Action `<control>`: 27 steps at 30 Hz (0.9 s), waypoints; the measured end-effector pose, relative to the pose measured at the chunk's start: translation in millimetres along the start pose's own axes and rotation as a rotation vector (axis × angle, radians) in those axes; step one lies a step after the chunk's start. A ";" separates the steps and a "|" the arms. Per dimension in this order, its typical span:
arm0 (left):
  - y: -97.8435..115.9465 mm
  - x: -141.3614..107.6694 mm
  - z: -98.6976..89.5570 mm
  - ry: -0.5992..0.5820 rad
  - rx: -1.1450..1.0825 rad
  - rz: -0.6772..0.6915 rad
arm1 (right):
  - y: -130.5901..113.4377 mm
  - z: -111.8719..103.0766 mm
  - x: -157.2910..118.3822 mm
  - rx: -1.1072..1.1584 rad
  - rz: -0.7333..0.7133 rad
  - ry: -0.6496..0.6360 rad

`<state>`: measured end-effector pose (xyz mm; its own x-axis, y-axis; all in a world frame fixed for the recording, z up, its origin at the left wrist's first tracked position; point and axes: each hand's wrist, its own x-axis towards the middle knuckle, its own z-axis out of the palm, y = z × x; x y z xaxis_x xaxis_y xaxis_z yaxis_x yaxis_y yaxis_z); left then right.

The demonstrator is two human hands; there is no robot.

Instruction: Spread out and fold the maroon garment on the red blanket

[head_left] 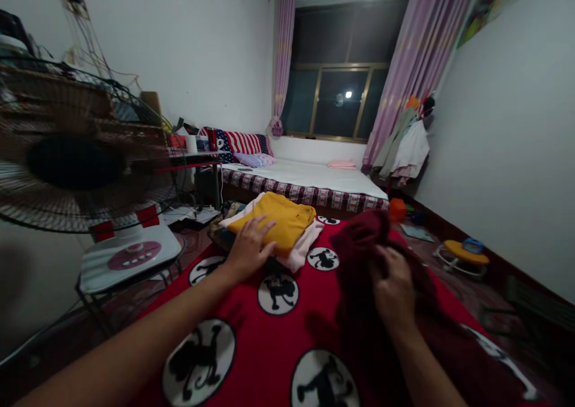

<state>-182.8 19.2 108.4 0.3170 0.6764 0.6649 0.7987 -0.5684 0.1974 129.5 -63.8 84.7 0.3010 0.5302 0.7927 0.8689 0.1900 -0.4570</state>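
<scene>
My left hand point(252, 246) lies with its fingers spread on the near left part of a yellow folded garment point(287, 218). That garment rests on a pale pink one point(303, 248), at the far end of a red cloth point(269, 347) printed with black monkey figures in white circles. On the right, my right hand point(393, 281) is closed on a dark maroon garment point(359, 275), which is bunched up at the hand and spreads loosely over the right side of the red cloth.
A wire-caged fan point(76, 161) stands close at the left, above a chair point(130, 257). Beyond are a cluttered desk point(197, 155) and a bed point(305, 176) under the window. A yellow stool point(462, 252) stands at the right wall.
</scene>
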 end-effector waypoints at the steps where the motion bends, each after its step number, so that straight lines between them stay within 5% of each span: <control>1: -11.3 13.2 8.6 -0.047 0.063 -0.093 | 7.1 13.7 -15.8 -0.105 -0.031 -0.180; 3: -29.1 34.8 19.6 -0.183 0.171 -0.212 | 13.7 35.8 -43.8 -0.314 -0.097 -0.360; 7: -36.7 50.9 20.2 -0.361 0.261 -0.234 | 7.7 47.5 -67.5 -0.489 -0.141 -0.396; 16: -21.6 25.1 3.0 -0.201 0.311 -0.141 | 4.8 38.1 -62.1 -0.438 -0.139 -0.395; 21: -38.6 78.0 -48.1 0.101 0.097 -0.406 | 3.1 36.2 -63.5 -0.408 -0.136 -0.395; 25: -41.6 149.5 -111.7 0.461 0.035 -0.411 | 3.8 35.5 -63.3 -0.387 -0.121 -0.405; 27: -37.4 182.2 -136.2 0.580 0.007 -0.295 | 4.9 36.1 -63.3 -0.380 -0.115 -0.408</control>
<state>-224.5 99.8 320.2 -0.2420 0.4397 0.8650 0.8141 -0.3930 0.4275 100.5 -66.5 17.7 0.0852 0.8140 0.5746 0.9902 -0.0050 -0.1399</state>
